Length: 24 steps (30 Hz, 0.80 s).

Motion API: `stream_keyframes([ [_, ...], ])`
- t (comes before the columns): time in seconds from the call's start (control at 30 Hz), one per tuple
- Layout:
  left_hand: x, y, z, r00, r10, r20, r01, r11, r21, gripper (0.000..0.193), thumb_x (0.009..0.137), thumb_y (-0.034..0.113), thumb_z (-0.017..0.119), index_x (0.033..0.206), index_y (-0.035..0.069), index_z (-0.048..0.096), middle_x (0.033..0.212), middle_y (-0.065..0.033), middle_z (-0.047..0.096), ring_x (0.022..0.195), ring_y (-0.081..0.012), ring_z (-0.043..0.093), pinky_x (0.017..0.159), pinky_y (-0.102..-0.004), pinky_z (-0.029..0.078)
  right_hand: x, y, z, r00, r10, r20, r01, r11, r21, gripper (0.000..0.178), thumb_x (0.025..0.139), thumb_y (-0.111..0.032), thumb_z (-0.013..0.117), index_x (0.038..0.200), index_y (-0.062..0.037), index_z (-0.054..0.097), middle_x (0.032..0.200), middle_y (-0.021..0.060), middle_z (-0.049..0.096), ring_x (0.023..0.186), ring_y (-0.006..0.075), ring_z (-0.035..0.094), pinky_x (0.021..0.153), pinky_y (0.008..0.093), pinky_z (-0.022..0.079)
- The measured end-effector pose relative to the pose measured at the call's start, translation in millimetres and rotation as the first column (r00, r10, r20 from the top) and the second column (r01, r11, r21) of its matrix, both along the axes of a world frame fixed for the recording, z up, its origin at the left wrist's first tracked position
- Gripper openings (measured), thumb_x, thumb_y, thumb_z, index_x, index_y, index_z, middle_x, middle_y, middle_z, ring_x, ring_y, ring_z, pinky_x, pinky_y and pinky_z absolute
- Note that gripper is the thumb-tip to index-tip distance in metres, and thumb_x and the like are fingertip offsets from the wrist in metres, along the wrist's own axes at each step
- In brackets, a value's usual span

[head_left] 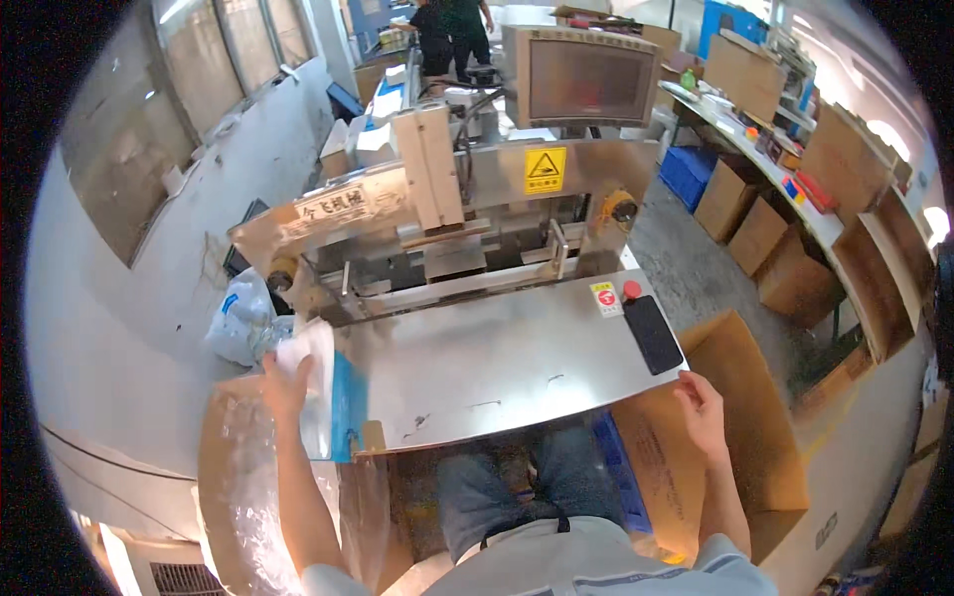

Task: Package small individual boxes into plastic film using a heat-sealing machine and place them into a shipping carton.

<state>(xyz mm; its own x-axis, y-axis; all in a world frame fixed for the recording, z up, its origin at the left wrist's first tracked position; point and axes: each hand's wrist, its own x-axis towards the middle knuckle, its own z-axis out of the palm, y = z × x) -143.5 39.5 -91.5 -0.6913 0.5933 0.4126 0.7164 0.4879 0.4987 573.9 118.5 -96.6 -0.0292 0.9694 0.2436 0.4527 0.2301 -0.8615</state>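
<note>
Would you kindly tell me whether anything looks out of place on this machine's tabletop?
The black phone lies aslant beside the red button, an odd spot for a personal item. Dark scuff-like marks also mar the metal tabletop near its front edge.

pale blue short-sleeved shirt (pixel 730 568), light greyish front (pixel 556 564), thin dark cord (pixel 563 524) at the waist, dark blue-grey trousers (pixel 586 482)

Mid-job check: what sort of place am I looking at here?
Probably a factory or packing workshop: there's a steel-topped industrial machine bearing a yellow warning sign, an open cardboard box beside it, and a long cluttered workbench at right.
</note>
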Motion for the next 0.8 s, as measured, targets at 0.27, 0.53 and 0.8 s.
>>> stream_keyframes([
  [0.27,-4.1,-7.7,13.8,0.991,0.112,0.076,-0.124,0.976,0.177,0.048,0.080,0.034,0.082,0.095,-0.006,0.060,0.090,-0.0224,0.068,0.084,-0.0345,0.066,0.081,-0.0398,0.052,-43.7,4.0,9.7,0.989,0.142,0.036,-0.143,0.989,0.047,0.033,0.091,-0.004,0.070,0.123,0.0020,0.065,0.111,0.0139,0.071,0.099,0.0202,0.070,0.087,0.0316,0.056],
  [0.53,13.8,-11.0,30.2,0.985,-0.112,0.134,0.037,0.883,0.468,0.034,0.092,0.024,0.075,0.089,-0.008,0.063,0.092,-0.0143,0.072,0.086,-0.0189,0.066,0.083,-0.0348,0.053,-54.3,2.3,26.6,0.972,0.211,0.098,-0.218,0.974,0.059,0.036,0.091,-0.007,0.071,0.124,0.0029,0.064,0.113,0.0148,0.072,0.100,0.0226,0.071,0.090,0.0330,0.055],
  [0.8,-3.4,-11.6,30.5,0.977,-0.170,0.131,0.122,0.942,0.313,0.026,0.093,0.015,0.073,0.106,-0.007,0.071,0.109,-0.0133,0.073,0.098,-0.0156,0.067,0.086,-0.0273,0.052,-95.9,1.1,54.9,0.944,0.327,0.030,-0.329,0.942,0.066,0.038,0.090,-0.007,0.072,0.126,0.0008,0.063,0.119,0.0155,0.069,0.102,0.0232,0.070,0.089,0.0334,0.055],
])
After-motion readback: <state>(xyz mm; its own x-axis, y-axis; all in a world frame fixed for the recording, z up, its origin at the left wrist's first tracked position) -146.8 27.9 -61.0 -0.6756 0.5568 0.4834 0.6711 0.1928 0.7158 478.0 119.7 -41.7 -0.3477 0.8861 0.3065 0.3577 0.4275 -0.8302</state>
